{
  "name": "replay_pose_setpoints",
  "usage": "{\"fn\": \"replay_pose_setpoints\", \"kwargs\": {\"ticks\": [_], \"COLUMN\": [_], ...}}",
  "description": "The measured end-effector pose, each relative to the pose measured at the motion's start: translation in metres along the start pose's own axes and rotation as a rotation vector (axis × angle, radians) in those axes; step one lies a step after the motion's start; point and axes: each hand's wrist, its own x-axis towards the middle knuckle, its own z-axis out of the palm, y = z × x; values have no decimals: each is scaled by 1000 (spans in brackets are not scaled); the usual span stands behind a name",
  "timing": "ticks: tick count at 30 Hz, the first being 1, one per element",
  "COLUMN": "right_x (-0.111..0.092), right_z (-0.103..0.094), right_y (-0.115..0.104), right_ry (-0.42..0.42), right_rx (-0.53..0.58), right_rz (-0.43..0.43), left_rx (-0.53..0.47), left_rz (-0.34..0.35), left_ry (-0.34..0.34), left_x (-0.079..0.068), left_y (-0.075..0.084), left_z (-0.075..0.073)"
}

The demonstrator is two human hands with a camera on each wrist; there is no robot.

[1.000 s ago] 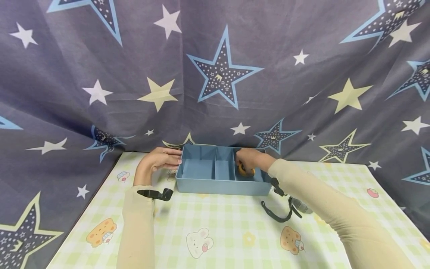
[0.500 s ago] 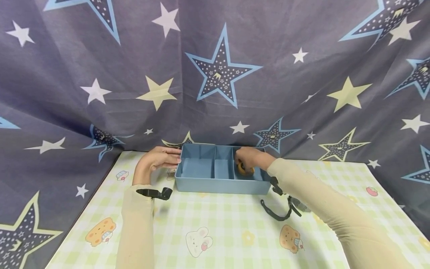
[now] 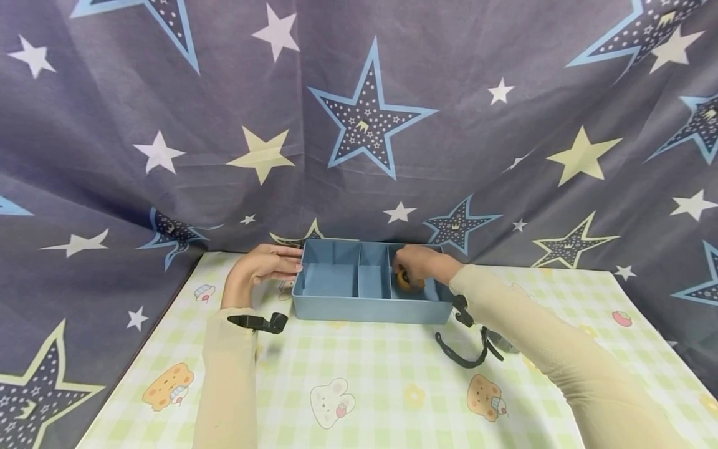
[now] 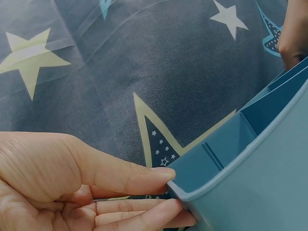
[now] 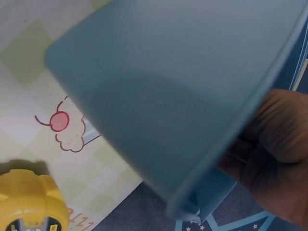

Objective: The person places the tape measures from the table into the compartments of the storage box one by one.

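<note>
Blue box (image 3: 373, 311) sits upright near the far edge of the table (image 3: 381, 352), about midway between its far left and far right corners, long side facing the person. Two dividers (image 3: 358, 271) make three compartments: wide left, narrow middle, right. Left hand (image 3: 266, 263) at the box's left end: thumb tip against the rim at a corner, other fingers extended and touching the outer wall just below; not clenched. Right hand (image 3: 417, 260) is down in the right compartment, fingers curled, grasping a yellow-orange object (image 3: 414, 286) with a dark middle; exact contact hidden, right wrist view has the box wall in the way. Object is inside that compartment, can't tell if it touches the floor. Second item, a yellow object (image 5: 30, 197) with a grey-and-black face, lies on the table off the box's right end, cut by the frame in the right wrist view. Black strap (image 3: 465, 363) curves on the table off the box's near right corner; grey item (image 3: 503, 342) next to it, partly behind the right sleeve (image 3: 566, 349), too small to identify. Star-print cloth (image 3: 348, 206) hangs behind the table's far edge.
</note>
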Motion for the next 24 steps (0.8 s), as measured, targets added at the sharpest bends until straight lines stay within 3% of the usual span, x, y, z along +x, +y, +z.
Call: {"fn": "replay_pose_setpoints", "kwargs": {"ticks": [15,24], "right_x": [1,1], "right_z": [-1,-1], "right_y": [0,1], "right_ry": [-58,-44], "right_rx": [14,31], "right_rz": [32,20], "left_rx": [17,6], "left_rz": [-1,3], "left_ry": [0,14], "left_x": [0,-1], "left_y": [0,0], "left_z": [-2,0]}}
